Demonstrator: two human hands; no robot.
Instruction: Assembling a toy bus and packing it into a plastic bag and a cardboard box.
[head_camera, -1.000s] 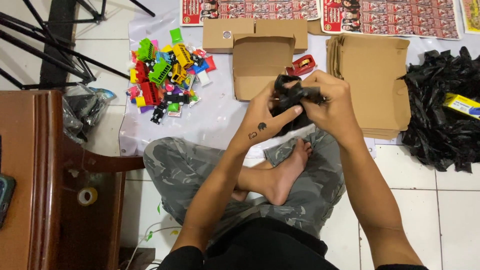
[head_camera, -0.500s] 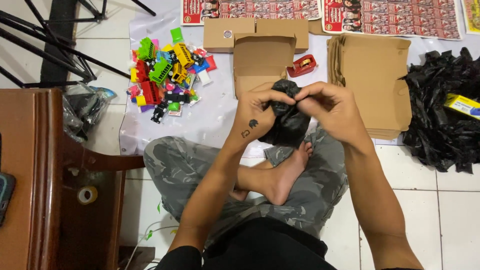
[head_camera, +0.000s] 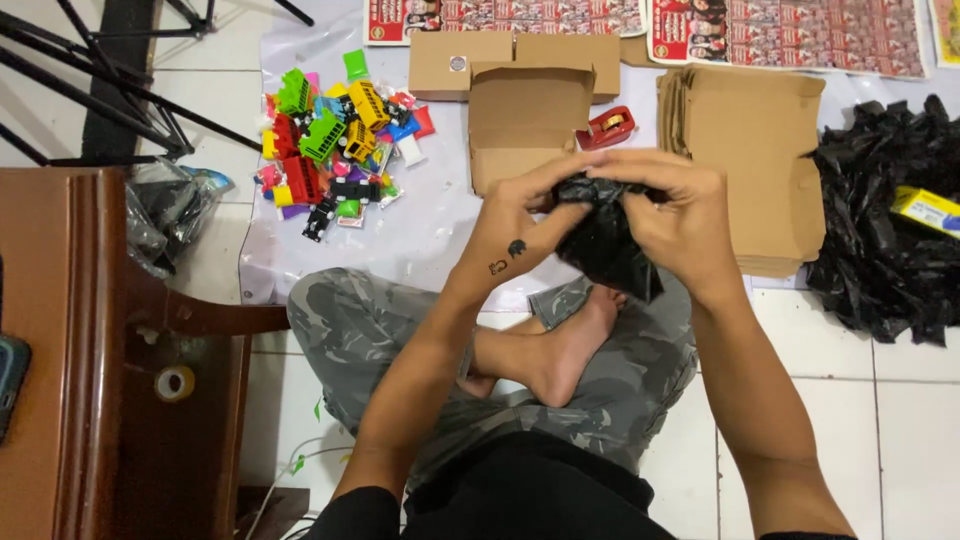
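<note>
Black plastic bag (head_camera: 607, 245) is held above the lap, between both hands. Left of it: a pile of coloured toy vehicles (head_camera: 335, 140) on the floor sheet, well apart. Left hand (head_camera: 525, 220) pinches the bag's upper edge with thumb and fingers; right hand (head_camera: 680, 225) clenches its right side. Further right lie a stack of flat cardboard (head_camera: 755, 165) and a heap of black bags (head_camera: 885, 230).

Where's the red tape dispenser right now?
In the head view, the red tape dispenser sits on the floor sheet just beyond the hands, between the open cardboard box on its left and the stack of flat cardboard on its right.
</note>
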